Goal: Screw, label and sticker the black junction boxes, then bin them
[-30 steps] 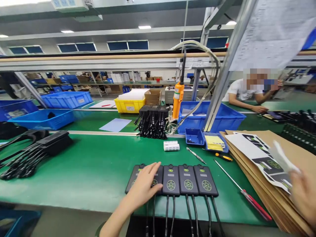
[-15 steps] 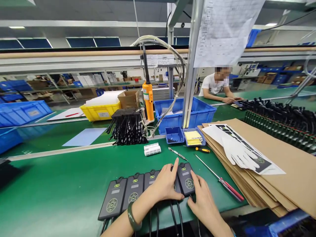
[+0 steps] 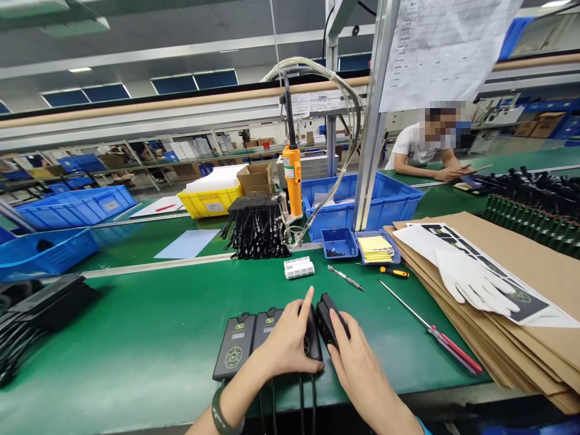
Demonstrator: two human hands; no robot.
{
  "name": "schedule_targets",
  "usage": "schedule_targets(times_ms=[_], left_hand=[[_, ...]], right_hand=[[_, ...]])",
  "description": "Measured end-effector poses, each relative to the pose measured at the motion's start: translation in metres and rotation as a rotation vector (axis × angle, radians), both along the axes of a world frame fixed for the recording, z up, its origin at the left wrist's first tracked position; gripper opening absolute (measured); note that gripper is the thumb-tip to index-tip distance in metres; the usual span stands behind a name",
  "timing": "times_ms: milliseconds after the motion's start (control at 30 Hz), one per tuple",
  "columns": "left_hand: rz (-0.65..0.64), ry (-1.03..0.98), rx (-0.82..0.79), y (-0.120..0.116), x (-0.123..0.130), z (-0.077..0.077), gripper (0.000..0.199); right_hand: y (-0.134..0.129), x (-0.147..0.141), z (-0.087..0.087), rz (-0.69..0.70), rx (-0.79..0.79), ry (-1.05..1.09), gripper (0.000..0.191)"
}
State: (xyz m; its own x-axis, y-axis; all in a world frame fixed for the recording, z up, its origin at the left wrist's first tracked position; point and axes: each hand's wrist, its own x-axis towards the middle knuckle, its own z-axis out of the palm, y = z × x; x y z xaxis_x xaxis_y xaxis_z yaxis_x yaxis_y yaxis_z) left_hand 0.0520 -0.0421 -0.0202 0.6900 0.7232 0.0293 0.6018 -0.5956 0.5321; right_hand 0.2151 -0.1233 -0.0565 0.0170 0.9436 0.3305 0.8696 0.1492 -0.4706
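Note:
Black control boxes with round keypads and small displays lie side by side on the green table, their cables running over the front edge. The leftmost box (image 3: 234, 347) shows fully. My left hand (image 3: 290, 338), with a green bangle at the wrist, spans the boxes at the right of the row, thumb and index finger spread. The rightmost box (image 3: 327, 320) is tilted up on its side, gripped by my right hand (image 3: 356, 356), its fingers along the near side.
Behind are a white slotted part (image 3: 299, 267), tweezers (image 3: 346, 278), small blue trays (image 3: 339, 243), an orange tool (image 3: 292, 181) and bundled black cables (image 3: 258, 232). At right lie a red-handled screwdriver (image 3: 453, 349) and cardboard (image 3: 453, 314) under a white glove (image 3: 473, 281). A person (image 3: 417, 145) sits beyond.
My right hand has tipped the rightmost box from lying flat onto its side, away from its neighbour. The view has swung left, showing more black boxes at the left edge.

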Motion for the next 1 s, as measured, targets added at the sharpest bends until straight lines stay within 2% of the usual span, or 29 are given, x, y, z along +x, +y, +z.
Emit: schedule_targets(times_ms=[100, 167, 300, 367, 433, 500, 567, 633, 700, 767, 833, 867, 933, 1000], left_hand=[[0.035, -0.199, -0.05, -0.009, -0.001, 0.0, 0.147], [0.017, -0.191, -0.058, -0.01, -0.008, -0.002, 0.149], [-0.014, 0.202, -0.018, 0.002, -0.04, 0.003, 0.151], [-0.002, 0.294, -0.007, 0.006, -0.053, 0.01, 0.147], [0.024, 0.214, -0.002, 0.004, -0.056, 0.016, 0.143], [0.043, 0.035, -0.031, -0.004, -0.047, 0.016, 0.143], [0.048, -0.143, -0.105, -0.013, -0.036, 0.011, 0.141], [0.033, -0.206, -0.151, -0.015, -0.033, 0.005, 0.139], [0.005, -0.066, -0.125, -0.009, -0.046, 0.002, 0.143], [0.001, 0.222, -0.059, 0.002, -0.073, 0.004, 0.15], [0.065, 0.419, -0.021, 0.012, -0.101, 0.011, 0.151], [0.063, 0.441, -0.021, 0.016, -0.111, 0.015, 0.145], [0.074, 0.361, 0.018, 0.017, -0.117, 0.019, 0.134], [0.099, 0.183, 0.066, 0.012, -0.107, 0.016, 0.126]], right_hand=[[-0.001, -0.006, 0.005, 0.007, -0.037, -0.011, 0.054], [-0.002, -0.009, 0.007, 0.017, -0.057, -0.039, 0.063], [-0.001, -0.012, 0.005, 0.001, -0.079, -0.119, 0.072], [-0.001, -0.011, 0.003, -0.008, -0.077, -0.135, 0.072], [-0.001, -0.01, 0.002, -0.008, -0.061, -0.124, 0.073], [-0.002, -0.01, 0.003, 0.009, -0.044, -0.101, 0.075], [-0.004, -0.01, 0.003, 0.025, -0.034, -0.089, 0.078], [-0.005, -0.01, 0.003, 0.025, -0.032, -0.093, 0.08], [-0.005, -0.011, 0.002, 0.012, -0.029, -0.1, 0.081], [-0.003, -0.012, 0.003, 0.003, -0.037, -0.1, 0.079], [-0.001, -0.014, 0.008, 0.0, -0.067, -0.094, 0.077], [0.0, -0.014, 0.013, 0.002, -0.094, -0.087, 0.076], [0.001, -0.017, 0.026, 0.012, -0.169, -0.069, 0.079], [0.0, -0.02, 0.041, 0.019, -0.256, -0.051, 0.089]])
